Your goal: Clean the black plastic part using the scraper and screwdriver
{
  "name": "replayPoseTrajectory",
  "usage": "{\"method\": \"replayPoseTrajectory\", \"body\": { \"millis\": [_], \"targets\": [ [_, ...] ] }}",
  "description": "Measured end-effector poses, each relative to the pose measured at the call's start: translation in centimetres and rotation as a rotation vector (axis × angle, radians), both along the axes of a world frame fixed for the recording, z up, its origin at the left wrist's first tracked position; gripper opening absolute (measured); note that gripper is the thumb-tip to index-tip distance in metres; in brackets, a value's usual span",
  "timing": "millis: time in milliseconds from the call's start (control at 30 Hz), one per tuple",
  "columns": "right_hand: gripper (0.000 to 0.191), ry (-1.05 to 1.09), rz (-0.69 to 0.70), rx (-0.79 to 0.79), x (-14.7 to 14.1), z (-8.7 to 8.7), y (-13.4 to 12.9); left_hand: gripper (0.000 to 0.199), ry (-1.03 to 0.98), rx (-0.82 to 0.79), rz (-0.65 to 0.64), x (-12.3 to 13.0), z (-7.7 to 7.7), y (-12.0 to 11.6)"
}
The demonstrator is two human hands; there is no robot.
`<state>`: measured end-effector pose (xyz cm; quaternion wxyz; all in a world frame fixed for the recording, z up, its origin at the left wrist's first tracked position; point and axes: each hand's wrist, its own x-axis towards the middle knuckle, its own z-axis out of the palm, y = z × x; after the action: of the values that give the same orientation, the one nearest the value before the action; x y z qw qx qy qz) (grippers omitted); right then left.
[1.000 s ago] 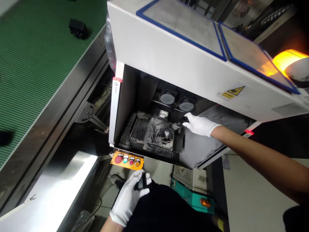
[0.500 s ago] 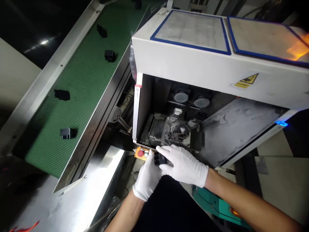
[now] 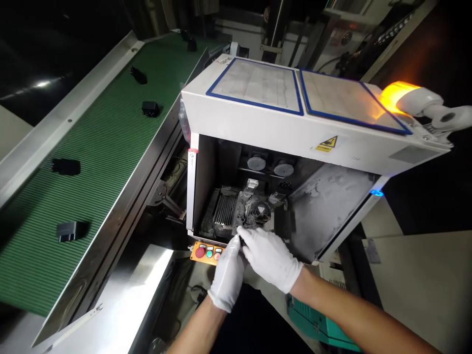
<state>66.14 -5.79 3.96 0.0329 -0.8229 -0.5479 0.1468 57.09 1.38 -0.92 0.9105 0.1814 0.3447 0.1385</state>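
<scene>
My left hand (image 3: 228, 270) and my right hand (image 3: 269, 258), both in white gloves, meet just in front of the open machine cabinet (image 3: 258, 123). Between their closed fingertips is a small black power adapter (image 3: 242, 242), almost wholly covered by the gloves; only a dark sliver shows. Beside the left fingers sits an orange button panel (image 3: 204, 252) with red and green buttons. Past the hands, inside the cabinet, lie a ribbed metal block (image 3: 224, 210) and a dusty round mechanism (image 3: 261, 210). Two round grey discs (image 3: 256, 163) hang at the back.
A green conveyor belt (image 3: 106, 142) runs along the left, carrying several black adapters (image 3: 67, 231) spaced apart. A shiny metal surface (image 3: 143, 280) lies below it. An orange lamp (image 3: 400, 96) glows on the cabinet's right end. A teal machine part (image 3: 313, 319) is under my right forearm.
The view has shifted, showing more of the cabinet's right end and the lamp. My fingers have closed further around the adapter, which was more visible before.
</scene>
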Motion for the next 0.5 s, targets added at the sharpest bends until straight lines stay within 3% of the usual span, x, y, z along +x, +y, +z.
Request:
{"method": "replayPoseTrajectory", "body": {
  "millis": [167, 267, 367, 500],
  "targets": [
    [0.020, -0.093, -0.007, -0.018, 4.5, 0.9, 1.0, 0.052, -0.169, 0.140, 0.005, 3.0, -0.1, -1.4],
    [0.029, -0.110, -0.041, 0.079, 9.4, 1.2, 3.1, 0.059, -0.088, 0.264, -0.013, 3.2, 0.5, -0.8],
    [0.042, -0.141, -0.120, 0.165, 14.4, 0.6, 6.1, 0.060, 0.019, 0.271, -0.086, 1.6, -0.3, 0.0],
    [0.046, -0.108, -0.090, 0.210, 17.9, -1.5, 8.5, 0.044, 0.216, 0.135, -0.084, -2.8, -3.8, 0.5]
  ]
}}
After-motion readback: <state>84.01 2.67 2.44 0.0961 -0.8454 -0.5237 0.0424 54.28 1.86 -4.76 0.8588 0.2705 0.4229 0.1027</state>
